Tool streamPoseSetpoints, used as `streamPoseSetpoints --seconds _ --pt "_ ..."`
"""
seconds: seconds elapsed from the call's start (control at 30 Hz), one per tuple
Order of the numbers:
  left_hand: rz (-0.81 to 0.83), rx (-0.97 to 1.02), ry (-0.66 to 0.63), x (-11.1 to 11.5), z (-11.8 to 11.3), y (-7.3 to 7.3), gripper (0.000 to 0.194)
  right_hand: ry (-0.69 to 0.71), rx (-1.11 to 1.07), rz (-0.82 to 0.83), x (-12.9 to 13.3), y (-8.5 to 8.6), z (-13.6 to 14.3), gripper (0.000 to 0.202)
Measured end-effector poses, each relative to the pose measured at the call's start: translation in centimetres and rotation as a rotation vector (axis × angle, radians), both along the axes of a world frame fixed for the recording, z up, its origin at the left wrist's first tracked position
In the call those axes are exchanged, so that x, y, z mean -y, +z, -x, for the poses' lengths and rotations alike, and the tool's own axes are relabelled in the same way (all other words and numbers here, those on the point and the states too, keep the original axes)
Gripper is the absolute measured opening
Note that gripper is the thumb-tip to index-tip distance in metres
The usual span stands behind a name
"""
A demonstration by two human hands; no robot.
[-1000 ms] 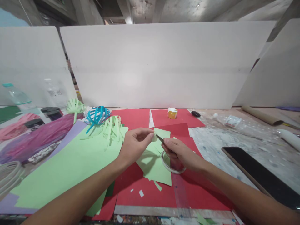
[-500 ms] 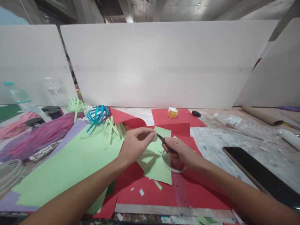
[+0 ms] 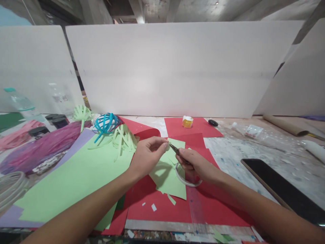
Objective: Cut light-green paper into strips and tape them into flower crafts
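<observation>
My left hand (image 3: 149, 154) is closed in a pinch, thumb against index finger, above the red and green paper. What lies between its fingertips is too small to make out. My right hand (image 3: 194, 162) is wrapped round a small dark pointed tool (image 3: 174, 148); whether it is scissors or pliers I cannot tell. Its tip points left and reaches my left fingertips. Beneath the hands, pieces of pale green paper (image 3: 177, 191) lie on red paper (image 3: 157, 217). A white ring (image 3: 186, 183), partly hidden by my right hand, rests there too.
A clear ruler (image 3: 198, 210) lies at the front. Green sheets (image 3: 83, 173), paper strips (image 3: 124, 137) and a blue strip ball (image 3: 106, 123) are left. A yellow jar (image 3: 187, 122) stands behind; a phone (image 3: 276, 183) and plastic bottle (image 3: 264, 135) lie right. White boards (image 3: 162, 67) close off the back.
Almost nothing differs. Both hands keep the same pose, with the tool's tip still at my left fingertips; the camera view has shifted very slightly.
</observation>
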State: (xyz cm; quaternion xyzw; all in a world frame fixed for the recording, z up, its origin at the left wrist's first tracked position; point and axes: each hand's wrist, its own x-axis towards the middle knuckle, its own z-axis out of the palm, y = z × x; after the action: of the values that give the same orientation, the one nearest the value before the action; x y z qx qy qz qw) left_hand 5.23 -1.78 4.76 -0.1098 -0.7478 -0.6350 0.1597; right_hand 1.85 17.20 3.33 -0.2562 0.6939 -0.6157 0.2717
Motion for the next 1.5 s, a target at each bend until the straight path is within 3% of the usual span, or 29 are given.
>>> streamPoseSetpoints --seconds 0.9,1.3,1.5 --pt "0.040 0.007 0.030 0.13 0.14 -0.03 0.015 -0.017 -0.086 0.006 0.18 -0.16 -0.21 0.046" --pt "-0.001 -0.020 -0.006 0.11 0.30 -0.59 0.017 0.005 0.160 0.080 0.17 -0.53 -0.27 0.046" --pt "-0.029 -0.002 -0.018 -0.07 0.16 -0.42 0.018 -0.025 0.041 0.040 0.20 -0.42 -0.39 0.045"
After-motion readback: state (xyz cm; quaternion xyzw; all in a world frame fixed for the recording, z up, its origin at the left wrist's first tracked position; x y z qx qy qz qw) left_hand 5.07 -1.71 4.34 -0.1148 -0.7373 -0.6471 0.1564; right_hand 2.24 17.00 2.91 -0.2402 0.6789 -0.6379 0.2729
